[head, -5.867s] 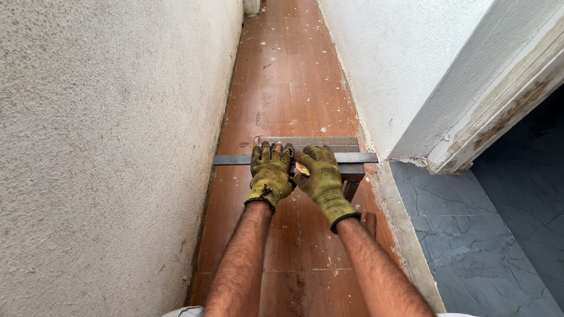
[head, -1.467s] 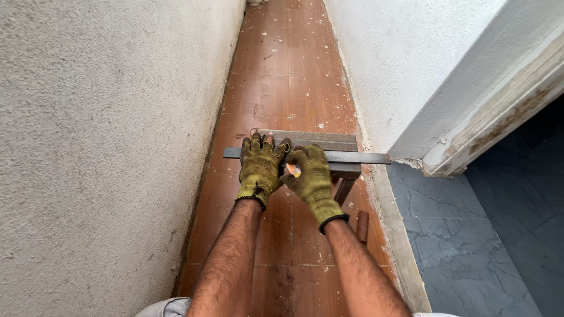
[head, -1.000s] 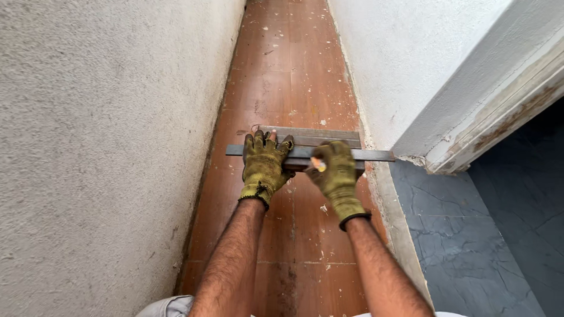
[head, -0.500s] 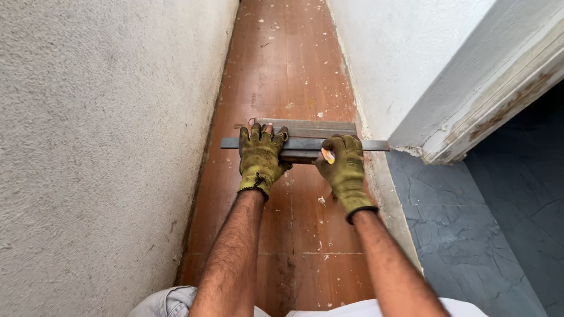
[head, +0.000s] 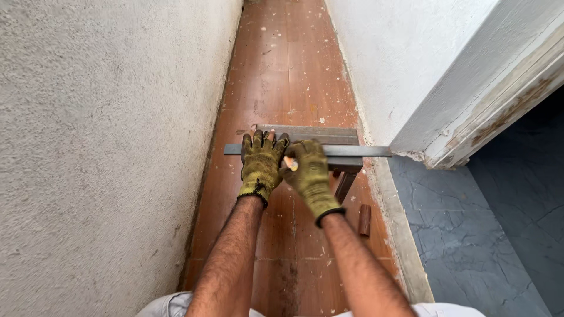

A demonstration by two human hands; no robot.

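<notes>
Both my hands wear olive-yellow work gloves. My left hand [head: 262,163] presses flat on a long grey metal straightedge [head: 361,151] that lies across the reddish-brown plank floor. Under the straightedge lies a loose brown floor plank piece [head: 311,132], crosswise to the corridor. My right hand [head: 309,172] is closed around a small orange pencil [head: 289,164], its tip against the straightedge next to my left hand. The straightedge's right end reaches the white wall corner.
A rough plaster wall [head: 106,147] runs along the left, a white wall [head: 405,64] along the right. A worn door frame [head: 493,111] opens onto dark grey tiles [head: 482,235]. Two small wood offcuts [head: 364,219] lie by the threshold. Dust speckles the floor [head: 288,64].
My right hand has slid left along the straightedge, from near its middle-right to beside my left hand. The left hand and the straightedge have stayed put.
</notes>
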